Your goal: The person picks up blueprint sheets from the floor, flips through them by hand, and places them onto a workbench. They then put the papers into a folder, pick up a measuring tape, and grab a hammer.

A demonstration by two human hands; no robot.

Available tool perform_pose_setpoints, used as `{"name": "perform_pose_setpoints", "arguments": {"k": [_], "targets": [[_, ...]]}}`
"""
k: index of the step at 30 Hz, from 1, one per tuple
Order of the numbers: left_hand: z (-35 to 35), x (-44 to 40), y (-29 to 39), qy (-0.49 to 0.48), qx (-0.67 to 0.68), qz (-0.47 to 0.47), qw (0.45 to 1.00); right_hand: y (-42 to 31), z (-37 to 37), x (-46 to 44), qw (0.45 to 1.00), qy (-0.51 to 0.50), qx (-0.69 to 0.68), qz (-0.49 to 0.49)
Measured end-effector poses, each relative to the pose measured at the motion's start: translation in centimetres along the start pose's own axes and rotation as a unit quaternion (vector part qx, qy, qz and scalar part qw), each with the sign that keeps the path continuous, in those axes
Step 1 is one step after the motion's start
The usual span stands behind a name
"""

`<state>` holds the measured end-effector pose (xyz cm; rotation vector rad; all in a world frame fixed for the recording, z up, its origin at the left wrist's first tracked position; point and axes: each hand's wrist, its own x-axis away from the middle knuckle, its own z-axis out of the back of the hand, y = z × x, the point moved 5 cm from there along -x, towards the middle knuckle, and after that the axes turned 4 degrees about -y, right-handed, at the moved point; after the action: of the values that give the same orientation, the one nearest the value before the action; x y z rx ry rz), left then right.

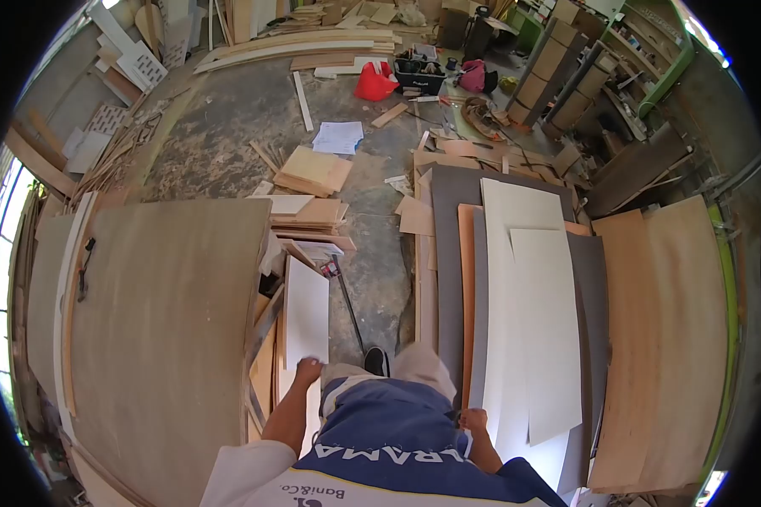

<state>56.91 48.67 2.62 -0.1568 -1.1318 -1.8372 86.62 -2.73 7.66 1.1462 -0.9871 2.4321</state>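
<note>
My left hand [309, 369] hangs at my side with its fingers curled in, and no object shows in it. Just beyond it in the view stands a white panel [306, 308]; whether they touch I cannot tell. By my right hip, my right hand [473, 419] is also curled closed, with nothing sticking out of it. Beside that hand lies a stack topped by white sheets [533, 296], with dark grey sheets [457, 228] under them. One black shoe [377, 362] shows below me on the floor.
On the left is a large wooden board [169, 321] with a dark tool [85, 269] on it. A red and black long-handled tool [347, 296] lies ahead. Farther off are plywood pieces [313, 171], papers [338, 137], a red bag [375, 81] and a black crate [419, 78].
</note>
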Motion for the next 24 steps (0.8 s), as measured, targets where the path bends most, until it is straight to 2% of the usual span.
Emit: {"name": "perform_pose_setpoints", "arguments": {"k": [1,2,3,4,5,6,7,10,12,13,14,15,16,17,19,20,21,22,24], "targets": [[2.7,-2.2,5.8,0.004,-0.05,-0.038,0.998,-0.8,-0.1,0.7,1.0,0.0,-0.002,-0.027],[2.4,-6.7,7.0,0.04,0.08,-0.024,0.996,-1.3,0.2,1.1,0.998,0.001,-0.005,-0.055],[3.3,-10.5,9.9,0.029,0.105,-0.016,0.994,-3.2,0.1,0.4,0.998,-0.004,-0.003,-0.064],[5.2,-11.4,15.3,0.012,0.23,0.0,0.973,-4.8,-0.1,-0.7,0.997,-0.008,-0.002,-0.076],[5.5,-13.5,18.3,0.012,0.233,0.006,0.972,-6.9,-0.3,-2.0,0.997,-0.013,0.0,-0.081],[6.1,-16.1,21.0,0.008,0.308,0.015,0.951,-9.3,-0.5,-3.9,0.997,-0.017,0.002,-0.08],[6.4,-18.5,22.7,0.005,0.383,0.023,0.923,-11.7,-0.8,-5.8,0.997,-0.021,0.004,-0.077],[4.1,-26.9,23.0,-0.02,0.4,0.046,0.915,-20.8,-1.9,-12.7,0.998,-0.033,0.015,-0.055],[1.0,-32.7,19.4,-0.005,0.322,0.048,0.946,-28.4,-2.2,-17.5,0.999,-0.039,0.027,-0.023],[3.4,-32.0,22.2,0.009,0.033,0.044,0.998,-32.4,-2.5,-19.9,0.999,-0.041,0.033,-0.003],[4.8,-31.5,23.9,-0.02,-0.022,0.101,0.994,-36.3,-2.4,-22.4,0.998,-0.038,0.042,0.021],[0.2,-36.1,16.9,-0.046,-0.136,0.068,0.987,-41.2,-2.3,-24.2,0.997,-0.034,0.053,0.05],[5.7,-33.3,22.5,0.091,0.056,0.22,0.97,-46.2,-2.2,-26.2,0.994,-0.029,0.065,0.084],[6.5,-35.8,22.6,0.092,0.058,0.221,0.969,-50.7,-2.0,-28.5,0.988,-0.02,0.083,0.126],[6.2,-39.3,20.3,0.002,0.083,0.18,0.98,-61.2,-1.6,-32.2,0.968,0.006,0.11,0.226],[5.9,-41.0,18.9,-0.006,0.268,0.207,0.941,-66.2,-1.6,-33.5,0.963,0.008,0.107,0.249],[5.3,-42.9,19.0,-0.012,0.445,0.222,0.867,-71.2,-1.6,-34.8,0.96,0.003,0.098,0.262],[9.0,-42.6,23.3,0.05,0.412,0.187,0.89,-76.0,-2.1,-36.0,0.961,-0.008,0.082,0.265],[10.8,-44.3,27.3,0.048,0.402,0.21,0.89,-85.0,-3.0,-38.0,0.969,-0.043,0.04,0.238]]}}
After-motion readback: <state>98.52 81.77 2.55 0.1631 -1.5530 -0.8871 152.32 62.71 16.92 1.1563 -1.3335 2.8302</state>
